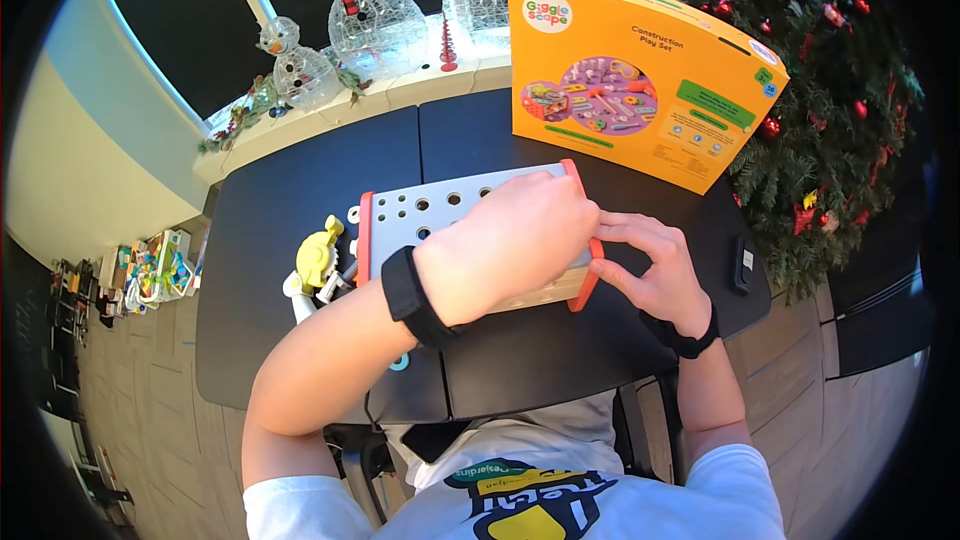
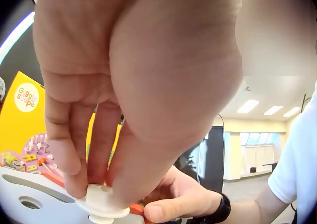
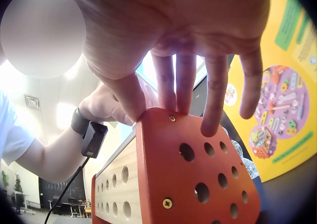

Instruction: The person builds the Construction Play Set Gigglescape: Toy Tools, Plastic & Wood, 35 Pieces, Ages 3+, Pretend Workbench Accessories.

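A toy workbench [image 1: 395, 232] stands on the table, with a grey top full of holes, pale wooden sides and red end panels. My left hand [image 1: 515, 235] reaches across its top toward the right end. In the left wrist view its fingertips pinch a white plastic piece [image 2: 105, 208] with a round flange, close over the grey top. The piece is hidden in the head view. My right hand [image 1: 660, 265] grips the upper edge of the right red end panel [image 3: 190, 167], thumb near the front corner and fingers over the top.
Left of the workbench lie a yellow toy saw piece [image 1: 318, 258] and several white and grey parts. A yellow play set box [image 1: 640, 80] stands behind, with a decorated tree [image 1: 810, 120] beyond. A small black device [image 1: 743, 265] lies near the right edge of the black table [image 1: 540, 370].
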Available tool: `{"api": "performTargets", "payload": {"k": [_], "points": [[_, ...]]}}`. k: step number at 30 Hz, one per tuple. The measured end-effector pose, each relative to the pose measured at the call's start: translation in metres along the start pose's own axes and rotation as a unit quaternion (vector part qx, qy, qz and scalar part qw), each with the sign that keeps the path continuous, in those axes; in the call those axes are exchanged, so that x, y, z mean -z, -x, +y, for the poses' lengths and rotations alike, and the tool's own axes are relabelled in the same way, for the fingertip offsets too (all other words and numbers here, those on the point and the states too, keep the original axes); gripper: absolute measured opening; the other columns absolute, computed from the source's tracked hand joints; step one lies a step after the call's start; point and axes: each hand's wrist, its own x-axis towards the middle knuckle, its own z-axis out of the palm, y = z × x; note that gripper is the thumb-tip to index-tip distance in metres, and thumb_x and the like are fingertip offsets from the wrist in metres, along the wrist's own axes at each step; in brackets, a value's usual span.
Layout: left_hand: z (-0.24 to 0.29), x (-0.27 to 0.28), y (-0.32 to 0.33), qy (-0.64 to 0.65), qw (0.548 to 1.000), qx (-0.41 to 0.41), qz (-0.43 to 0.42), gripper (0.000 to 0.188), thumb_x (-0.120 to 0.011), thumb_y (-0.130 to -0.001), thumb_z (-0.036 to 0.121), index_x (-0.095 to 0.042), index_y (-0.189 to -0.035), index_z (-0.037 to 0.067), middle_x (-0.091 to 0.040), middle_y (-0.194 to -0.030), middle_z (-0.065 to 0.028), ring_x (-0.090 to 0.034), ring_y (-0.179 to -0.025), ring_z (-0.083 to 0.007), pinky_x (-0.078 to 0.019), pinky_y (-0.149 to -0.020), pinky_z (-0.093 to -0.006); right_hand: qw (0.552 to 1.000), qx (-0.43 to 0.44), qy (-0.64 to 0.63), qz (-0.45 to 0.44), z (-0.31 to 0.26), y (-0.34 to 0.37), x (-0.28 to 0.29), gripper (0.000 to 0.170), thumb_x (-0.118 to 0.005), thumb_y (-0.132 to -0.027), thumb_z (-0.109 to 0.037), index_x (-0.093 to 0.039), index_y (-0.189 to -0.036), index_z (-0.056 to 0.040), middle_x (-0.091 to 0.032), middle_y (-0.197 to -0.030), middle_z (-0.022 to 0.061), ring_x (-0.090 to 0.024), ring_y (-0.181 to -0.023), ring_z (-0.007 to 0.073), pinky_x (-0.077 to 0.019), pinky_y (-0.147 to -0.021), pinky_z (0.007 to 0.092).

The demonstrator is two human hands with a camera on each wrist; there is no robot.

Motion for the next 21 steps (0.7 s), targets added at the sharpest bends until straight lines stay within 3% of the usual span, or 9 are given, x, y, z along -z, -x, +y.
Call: {"api": "performTargets", "payload": {"k": [7,10,13,16,21], "points": [[-0.010,0.001,0.002,0.161,0.985,-0.065,-0.011,0.014,-0.069,-0.084,0.008,-0.074,-0.095,-0.001,-0.070,-0.089,-0.0208,-0.069,-0.094,-0.0388,-0.0560,-0.081,-0.0445,1.000,-0.001,0.000,-0.002,0.001,0.001,0.001,0.035,-0.084,-0.083,-0.019,-0.075,-0.113,-0.0057,-0.074,-0.125,0.0109,-0.071,-0.110,0.0313,-0.0543,-0.093,0.0392],[-0.003,-0.007,0.000,0.070,0.992,-0.021,0.100,0.013,-0.070,-0.085,0.012,-0.074,-0.089,0.000,-0.069,-0.084,-0.0197,-0.070,-0.086,-0.0383,-0.0569,-0.078,-0.0441,1.000,0.000,-0.001,-0.001,0.002,0.001,0.000,0.034,-0.084,-0.083,-0.019,-0.075,-0.113,-0.0057,-0.074,-0.125,0.0107,-0.071,-0.110,0.0311,-0.0543,-0.093,0.0392],[0.008,-0.004,0.000,-0.060,0.997,0.033,0.021,0.017,-0.069,-0.087,0.016,-0.073,-0.083,0.000,-0.069,-0.078,-0.0175,-0.070,-0.076,-0.0373,-0.0575,-0.074,-0.0443,1.000,0.001,-0.005,-0.002,0.001,0.000,0.000,0.034,-0.084,-0.083,-0.019,-0.075,-0.113,-0.0057,-0.074,-0.126,0.0104,-0.071,-0.110,0.0310,-0.0543,-0.092,0.0391],[0.007,-0.014,0.000,-0.077,0.996,0.009,0.046,0.019,-0.068,-0.088,0.017,-0.073,-0.080,0.000,-0.068,-0.072,-0.0153,-0.070,-0.069,-0.0369,-0.0579,-0.070,-0.0444,1.000,0.001,0.000,0.001,0.001,0.001,0.000,0.034,-0.083,-0.083,-0.019,-0.075,-0.113,-0.0058,-0.074,-0.126,0.0101,-0.071,-0.110,0.0308,-0.0544,-0.092,0.0389],[0.002,-0.011,0.003,-0.045,0.998,-0.019,0.034,0.013,-0.067,-0.085,0.010,-0.073,-0.083,-0.001,-0.070,-0.086,-0.0181,-0.071,-0.084,-0.0355,-0.0573,-0.078,-0.0437,1.000,0.004,-0.002,0.004,0.001,0.000,-0.001,0.034,-0.084,-0.083,-0.019,-0.075,-0.113,-0.0058,-0.074,-0.126,0.0103,-0.071,-0.111,0.0307,-0.0544,-0.092,0.0389]]}}
